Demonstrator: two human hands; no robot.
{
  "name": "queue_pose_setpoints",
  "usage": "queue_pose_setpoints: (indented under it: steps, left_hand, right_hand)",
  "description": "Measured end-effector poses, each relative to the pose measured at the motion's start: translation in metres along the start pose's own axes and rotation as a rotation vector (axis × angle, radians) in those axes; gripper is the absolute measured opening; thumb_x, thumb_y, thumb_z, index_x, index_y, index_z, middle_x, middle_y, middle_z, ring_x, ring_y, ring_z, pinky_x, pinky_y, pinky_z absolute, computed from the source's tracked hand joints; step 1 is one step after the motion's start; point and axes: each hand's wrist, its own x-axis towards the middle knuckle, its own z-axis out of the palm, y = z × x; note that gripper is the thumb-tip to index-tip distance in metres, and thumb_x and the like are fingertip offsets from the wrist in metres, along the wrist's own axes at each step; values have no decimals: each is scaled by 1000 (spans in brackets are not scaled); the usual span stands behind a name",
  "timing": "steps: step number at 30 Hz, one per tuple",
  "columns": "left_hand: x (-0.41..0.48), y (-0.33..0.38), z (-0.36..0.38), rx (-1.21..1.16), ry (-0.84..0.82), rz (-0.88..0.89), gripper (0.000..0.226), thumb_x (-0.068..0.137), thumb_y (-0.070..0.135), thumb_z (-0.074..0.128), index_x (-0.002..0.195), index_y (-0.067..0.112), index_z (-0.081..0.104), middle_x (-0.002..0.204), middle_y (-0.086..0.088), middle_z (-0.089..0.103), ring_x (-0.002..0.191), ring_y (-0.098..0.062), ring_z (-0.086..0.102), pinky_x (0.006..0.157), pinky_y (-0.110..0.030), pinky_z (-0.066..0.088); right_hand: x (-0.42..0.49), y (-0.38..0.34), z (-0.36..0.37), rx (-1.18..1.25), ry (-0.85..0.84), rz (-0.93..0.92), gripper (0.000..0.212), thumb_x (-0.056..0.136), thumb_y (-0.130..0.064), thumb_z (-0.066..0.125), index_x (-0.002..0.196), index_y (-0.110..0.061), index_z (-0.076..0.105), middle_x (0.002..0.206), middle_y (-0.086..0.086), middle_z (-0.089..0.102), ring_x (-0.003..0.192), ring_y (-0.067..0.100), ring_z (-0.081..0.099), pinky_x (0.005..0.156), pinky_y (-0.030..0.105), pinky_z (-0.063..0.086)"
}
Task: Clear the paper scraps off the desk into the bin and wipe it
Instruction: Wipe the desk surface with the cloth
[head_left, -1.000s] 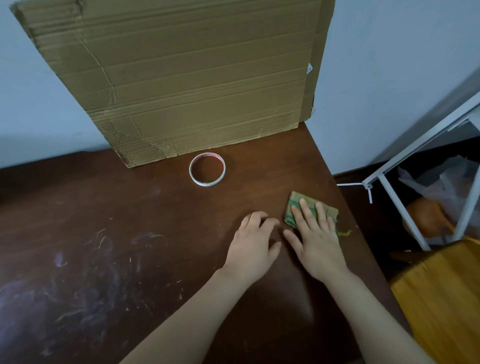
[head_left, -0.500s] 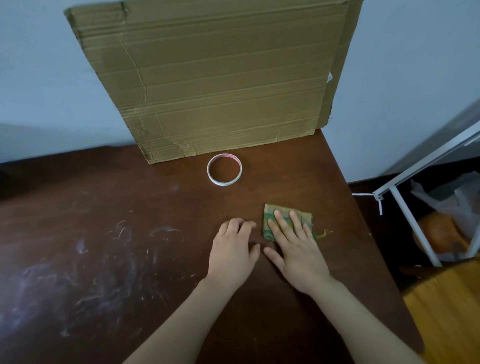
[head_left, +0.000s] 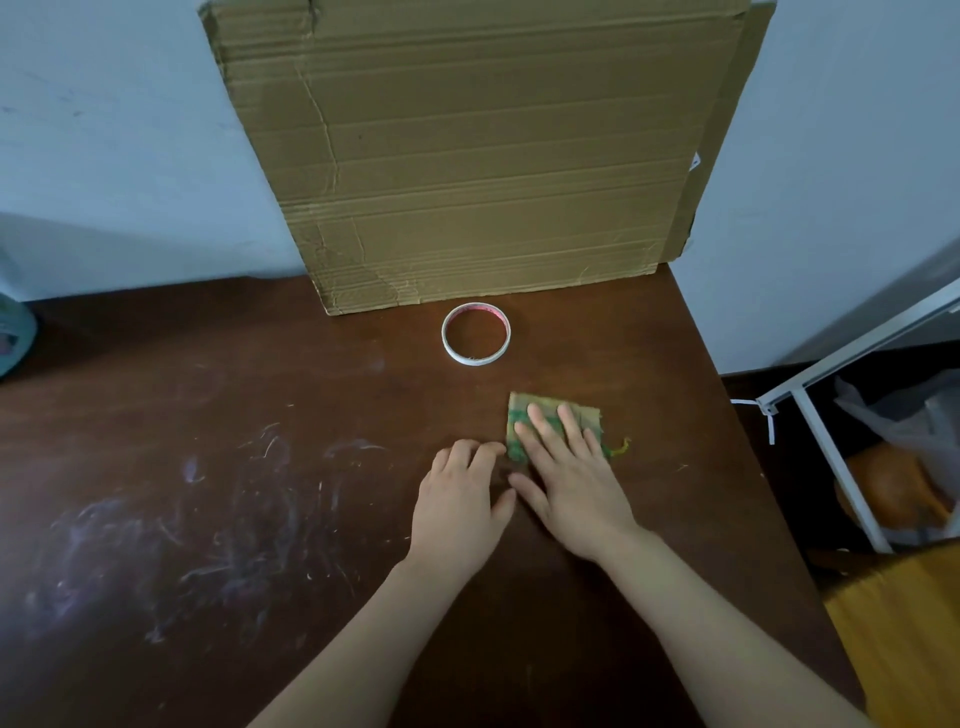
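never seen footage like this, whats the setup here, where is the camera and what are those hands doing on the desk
No machine here: a person works bare-handed, and the one camera sits on their head, looking down. The right hand presses flat on a small green cloth on the brown desk. The left hand rests beside it, holding nothing. Behind lie a tape ring and a cardboard sheet leaning on the wall. Pale smudges mark the desk's left side.

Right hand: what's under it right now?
The right hand presses flat on a folded green-and-tan cloth on the desk. The cloth's far edge and a loose thread show; the desk beneath it is covered.
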Motion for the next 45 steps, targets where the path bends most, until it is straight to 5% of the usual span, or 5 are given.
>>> queue_pose_setpoints:
  steps: [3,9,19,34,45]
  left_hand:
    - [-3,-3,-2,-9,-36,10,48,87,39,54,132,30,41,125,7,43,116,-13,45,95,-26,40]
    - [0,-18,-10,-42,-5,-46,46,88,30,54,132,28,41,126,6,44,117,-13,44,94,-26,41]
    - [-1,-41,-22,-20,-21,-83,50,88,32,54,135,27,37,128,6,42,120,-13,42,95,-26,40]
    - [0,-87,-53,22,66,-169,46,93,25,46,137,20,37,136,5,48,125,-15,45,104,-30,33]
    - [2,-108,-62,-38,145,-254,48,92,17,45,139,15,34,132,0,52,123,-20,47,104,-32,32]
  right_hand:
    - [-28,6,4,6,-38,-18,70,82,-65,-9,146,-36,-5,155,-18,-13,136,9,-31,111,30,-14]
    - [38,-3,-16,33,-63,136,62,95,-57,10,150,-29,1,158,-8,-12,143,20,-22,115,39,-8]
    - [-15,-21,6,38,-85,-79,73,82,-69,-4,148,-39,1,148,-27,-22,133,3,-36,111,28,-17]
    - [25,-79,11,29,-151,-305,70,88,-66,4,150,-33,3,154,-18,-17,134,7,-36,107,28,-22]
    - [129,-131,-12,54,-226,-217,61,98,-53,15,151,-24,8,159,-6,-8,143,20,-21,116,40,-8]
